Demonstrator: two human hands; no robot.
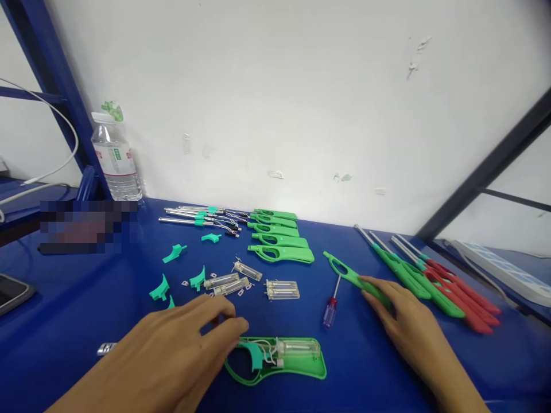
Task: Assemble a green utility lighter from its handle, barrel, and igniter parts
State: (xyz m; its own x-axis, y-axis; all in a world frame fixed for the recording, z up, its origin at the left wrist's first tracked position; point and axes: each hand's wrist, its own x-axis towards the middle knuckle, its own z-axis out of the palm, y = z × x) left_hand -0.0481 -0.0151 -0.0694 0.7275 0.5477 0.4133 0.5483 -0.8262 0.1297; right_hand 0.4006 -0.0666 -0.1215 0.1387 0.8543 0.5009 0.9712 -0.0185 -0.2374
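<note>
While your left hand (185, 350) bends over the near end of the table (297, 321), its thumb and index finger nearly meet at the narrow part of an open green shell (297, 370). You have those fingers partly curled, with a small gap behind the tips; whether they pinch the shell or only rest on it, I cannot tell. The shell lies flat just in front of you, and in it sit a trigger (257, 355), white wires (272, 351) and a clear tank (299, 348). A metal tip (107, 348) shows to the left of your left hand.

Your right hand (400, 315) is closed around the wide end of a green cover (344, 269), thumb on the near side and fingers over the top, the looped end pointing away towards the wall (293, 103). A screwdriver (330, 310) lies just beside the cover, its shaft towards the loop.

Between your hands and the wall lie two tanks (282, 289) side by side, three more tanks (226, 281) near loose triggers (160, 288), a row of five green shells (282, 254), and metal rods (185, 221) with wires. To the right rest green and red lighters (434, 281); at the far left stands a bottle (116, 160).
</note>
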